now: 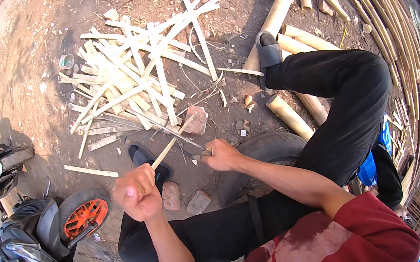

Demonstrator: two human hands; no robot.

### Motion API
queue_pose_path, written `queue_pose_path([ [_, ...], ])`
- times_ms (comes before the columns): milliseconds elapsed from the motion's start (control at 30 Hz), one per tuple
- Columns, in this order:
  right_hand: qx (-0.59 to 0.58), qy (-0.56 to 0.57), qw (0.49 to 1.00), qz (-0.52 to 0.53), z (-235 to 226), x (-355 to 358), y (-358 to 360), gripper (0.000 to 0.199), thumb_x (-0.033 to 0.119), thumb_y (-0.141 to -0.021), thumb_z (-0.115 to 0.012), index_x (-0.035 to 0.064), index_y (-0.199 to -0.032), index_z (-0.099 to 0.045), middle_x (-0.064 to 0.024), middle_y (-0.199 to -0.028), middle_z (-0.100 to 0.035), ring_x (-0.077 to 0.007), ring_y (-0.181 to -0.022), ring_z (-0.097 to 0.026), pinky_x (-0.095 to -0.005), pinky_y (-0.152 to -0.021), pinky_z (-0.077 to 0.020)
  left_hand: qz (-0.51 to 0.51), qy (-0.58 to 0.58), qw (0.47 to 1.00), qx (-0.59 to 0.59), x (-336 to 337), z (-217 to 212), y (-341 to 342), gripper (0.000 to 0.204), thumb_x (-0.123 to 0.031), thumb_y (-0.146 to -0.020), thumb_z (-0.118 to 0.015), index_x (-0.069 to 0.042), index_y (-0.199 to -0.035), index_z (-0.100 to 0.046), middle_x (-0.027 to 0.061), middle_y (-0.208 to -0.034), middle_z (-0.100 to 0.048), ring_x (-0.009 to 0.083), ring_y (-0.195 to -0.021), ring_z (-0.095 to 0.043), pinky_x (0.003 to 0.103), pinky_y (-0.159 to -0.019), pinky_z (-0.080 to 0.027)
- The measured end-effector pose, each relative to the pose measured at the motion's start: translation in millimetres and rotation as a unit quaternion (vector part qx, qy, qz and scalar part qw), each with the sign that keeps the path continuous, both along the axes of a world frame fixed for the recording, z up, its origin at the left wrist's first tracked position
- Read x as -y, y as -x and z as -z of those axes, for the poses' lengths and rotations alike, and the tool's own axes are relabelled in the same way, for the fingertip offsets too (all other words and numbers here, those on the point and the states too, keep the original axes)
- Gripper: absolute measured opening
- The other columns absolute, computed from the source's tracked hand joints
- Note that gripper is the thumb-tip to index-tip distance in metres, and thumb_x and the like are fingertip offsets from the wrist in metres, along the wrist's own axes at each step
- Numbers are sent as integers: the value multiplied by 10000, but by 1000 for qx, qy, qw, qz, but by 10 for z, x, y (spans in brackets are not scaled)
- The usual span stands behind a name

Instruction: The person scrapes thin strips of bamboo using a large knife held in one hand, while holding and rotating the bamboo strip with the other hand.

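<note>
My left hand (137, 192) is closed around the near end of a thin pale bamboo strip (164, 153), which slants up and right from the fist. A long narrow knife blade (165, 130) crosses that strip; my right hand (222, 155) grips its handle. Both hands are above my black-trousered legs (337, 130). I sit on an old black tyre (270, 147). Just beyond the hands lies a heap of split bamboo strips (133, 72) on the bare dirt.
Whole bamboo poles (272, 19) lie by my right foot in a dark sandal (268, 51). Long bamboo canes (392, 27) line the right side. Brick pieces (195, 119) lie on the ground. A motorbike with an orange wheel (81, 217) stands at the left.
</note>
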State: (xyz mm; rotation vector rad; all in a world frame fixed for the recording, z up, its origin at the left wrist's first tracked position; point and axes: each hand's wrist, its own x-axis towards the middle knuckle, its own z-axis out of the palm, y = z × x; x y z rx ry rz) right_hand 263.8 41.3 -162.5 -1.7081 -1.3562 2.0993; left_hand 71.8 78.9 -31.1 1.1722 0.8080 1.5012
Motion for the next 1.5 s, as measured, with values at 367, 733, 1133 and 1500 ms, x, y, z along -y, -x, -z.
queue_pose_path([
  [367, -46, -84, 995, -40, -160, -44, 133, 214, 185, -762, -674, -27, -792, -668, -286, -766, -655, -470, -789, -644, -518, -730, -502, 12, 11, 999, -44, 85, -41, 77, 494, -206, -934, -527, -135, -535, -244, -26, -424, -250, 99, -359, -205, 308, -439, -175],
  [733, 31, -16, 999, -33, 253, -115, -80, 220, 179, -780, -649, -35, -820, -679, -286, -771, -659, -469, -804, -654, -509, -757, -514, 65, 13, 995, -70, 98, -88, -143, 539, -171, -827, -700, -106, -503, -274, -12, -415, -302, 125, -342, -240, 311, -422, -204],
  [1133, -11, -37, 999, -10, 239, -62, 53, 211, 176, -776, -646, -31, -738, -639, -234, -680, -639, -376, -690, -666, -467, -643, -489, 54, 17, 996, -69, 109, -66, -117, 550, -154, -820, -712, -116, -506, -262, -19, -411, -293, 119, -336, -249, 299, -408, -212],
  [1500, 21, -68, 997, -34, 365, -97, 35, 219, 183, -756, -632, -30, -783, -675, -295, -785, -653, -469, -789, -655, -512, -720, -508, 40, 28, 998, -46, 102, -55, -16, 512, -91, -754, -696, -100, -507, -247, -23, -424, -261, 115, -348, -216, 285, -417, -164],
])
